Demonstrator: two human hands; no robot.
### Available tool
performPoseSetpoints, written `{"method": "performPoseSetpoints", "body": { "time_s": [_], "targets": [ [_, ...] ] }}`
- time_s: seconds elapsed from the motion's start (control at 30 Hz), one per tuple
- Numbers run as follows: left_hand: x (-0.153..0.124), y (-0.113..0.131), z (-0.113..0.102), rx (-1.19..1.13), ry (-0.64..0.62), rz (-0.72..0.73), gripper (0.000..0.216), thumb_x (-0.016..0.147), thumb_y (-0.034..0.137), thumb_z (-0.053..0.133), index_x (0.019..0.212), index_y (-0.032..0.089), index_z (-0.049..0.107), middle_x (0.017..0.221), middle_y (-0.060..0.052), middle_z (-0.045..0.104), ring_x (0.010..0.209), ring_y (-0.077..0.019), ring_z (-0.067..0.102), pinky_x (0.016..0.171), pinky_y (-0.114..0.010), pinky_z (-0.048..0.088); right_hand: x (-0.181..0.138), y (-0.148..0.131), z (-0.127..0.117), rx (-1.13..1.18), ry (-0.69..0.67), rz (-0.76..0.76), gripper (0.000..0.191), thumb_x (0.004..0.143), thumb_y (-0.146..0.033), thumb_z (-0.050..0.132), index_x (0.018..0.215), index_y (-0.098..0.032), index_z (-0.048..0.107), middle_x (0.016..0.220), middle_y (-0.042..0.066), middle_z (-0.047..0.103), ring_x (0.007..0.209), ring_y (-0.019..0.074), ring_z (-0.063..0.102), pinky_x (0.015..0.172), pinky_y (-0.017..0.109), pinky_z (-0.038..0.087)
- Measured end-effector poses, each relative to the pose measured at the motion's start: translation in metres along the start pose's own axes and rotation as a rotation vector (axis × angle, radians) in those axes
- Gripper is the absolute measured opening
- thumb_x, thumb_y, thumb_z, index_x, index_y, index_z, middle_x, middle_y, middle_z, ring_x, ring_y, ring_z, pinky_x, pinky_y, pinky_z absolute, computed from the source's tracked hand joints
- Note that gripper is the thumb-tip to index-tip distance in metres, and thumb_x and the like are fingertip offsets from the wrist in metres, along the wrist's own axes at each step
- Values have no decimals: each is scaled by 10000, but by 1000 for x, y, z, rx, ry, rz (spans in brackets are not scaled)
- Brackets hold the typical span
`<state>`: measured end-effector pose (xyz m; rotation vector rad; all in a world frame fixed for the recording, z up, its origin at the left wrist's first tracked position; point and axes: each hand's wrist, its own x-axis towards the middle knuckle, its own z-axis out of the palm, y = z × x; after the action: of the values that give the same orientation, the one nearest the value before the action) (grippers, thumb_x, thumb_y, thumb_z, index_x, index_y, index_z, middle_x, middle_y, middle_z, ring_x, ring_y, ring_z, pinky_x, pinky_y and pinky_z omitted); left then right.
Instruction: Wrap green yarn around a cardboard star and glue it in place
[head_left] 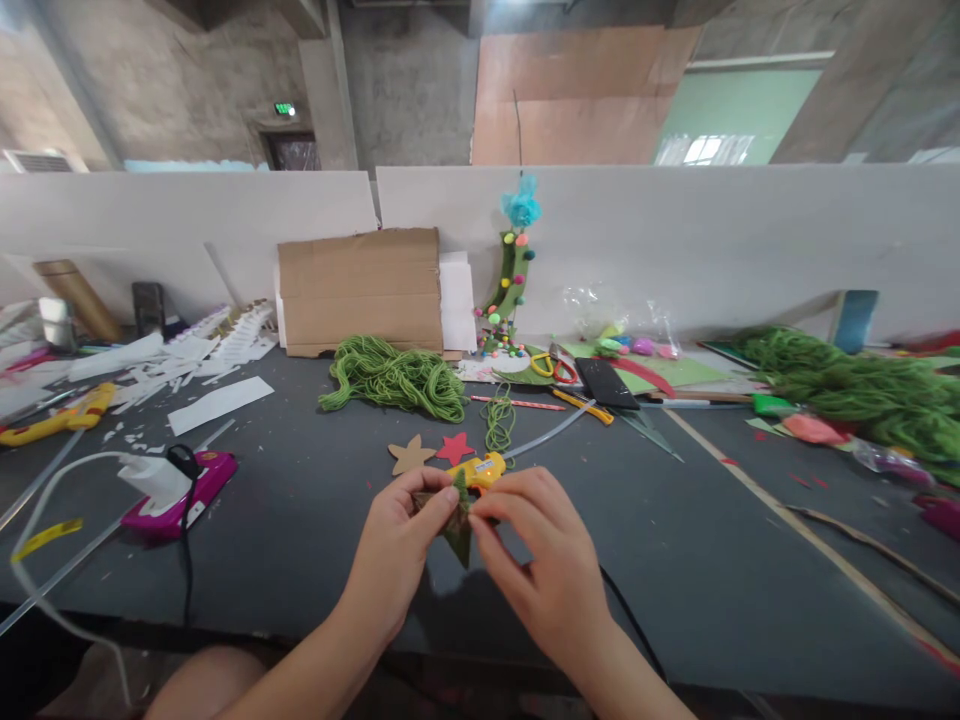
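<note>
A small pointed piece [458, 538], green and brown and shaped like part of a star, is pinched between the thumb and fingers of my left hand [391, 550]. My right hand [553, 555] has its thumb and fingertips closed together at the right edge of that piece; what lies between them is too small to make out. Just behind my hands lies a yellow glue gun [486, 468] with a clear glue stick in its back. A brown cardboard star [411, 456] and a red star [454, 449] lie beyond my left hand. A thin loop of green yarn [499, 420] is behind the glue gun.
A heap of green yarn [394, 378] sits before a cardboard sheet [360, 290]. Scissors [553, 364], a phone [607, 384] and a cutter [585, 405] lie beyond my right hand. At left are a magenta power strip [214, 475] and another glue gun [64, 418].
</note>
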<state>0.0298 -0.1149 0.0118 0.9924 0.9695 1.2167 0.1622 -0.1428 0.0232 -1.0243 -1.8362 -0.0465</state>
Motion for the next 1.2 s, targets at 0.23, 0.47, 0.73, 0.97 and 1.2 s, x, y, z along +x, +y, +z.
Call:
{"method": "performPoseSetpoints", "body": {
  "time_s": [0.23,0.47,0.73,0.97,1.2],
  "targets": [
    [27,18,-28,15,143,89,215,706,299,648,827,154,544,622,12,622,573,-150,626,482,-222,472,4,40,-23,-71,-8,624,363,882,-377,388,606,-188,530,491,-36,462,464,128,470,459,230,361],
    [38,32,-47,-20,178,119,253,701,301,640,851,162,491,598,24,609,539,-175,658,368,-206,467,-9,62,-2,-166,-177,539,160,676,-287,628,783,-170,616,726,29,562,702,205,530,654,312,400],
    [24,34,-42,8,78,121,203,712,268,623,819,152,496,531,15,620,503,-149,624,391,-195,409,-4,70,10,-19,-328,665,151,682,-296,608,596,-171,604,625,-1,558,585,160,527,552,260,378],
    [13,39,-43,60,73,91,251,636,216,671,783,176,471,566,38,608,498,-134,610,419,-187,344,9,57,-16,357,-325,856,333,753,-463,561,900,-166,587,778,32,660,682,180,625,582,261,461],
    [9,36,-35,53,51,43,316,620,168,681,827,201,445,662,42,634,525,-108,580,556,-226,436,13,28,-30,735,-227,1040,251,633,-349,696,772,-152,625,676,42,636,609,171,596,548,263,452]
  ]
}}
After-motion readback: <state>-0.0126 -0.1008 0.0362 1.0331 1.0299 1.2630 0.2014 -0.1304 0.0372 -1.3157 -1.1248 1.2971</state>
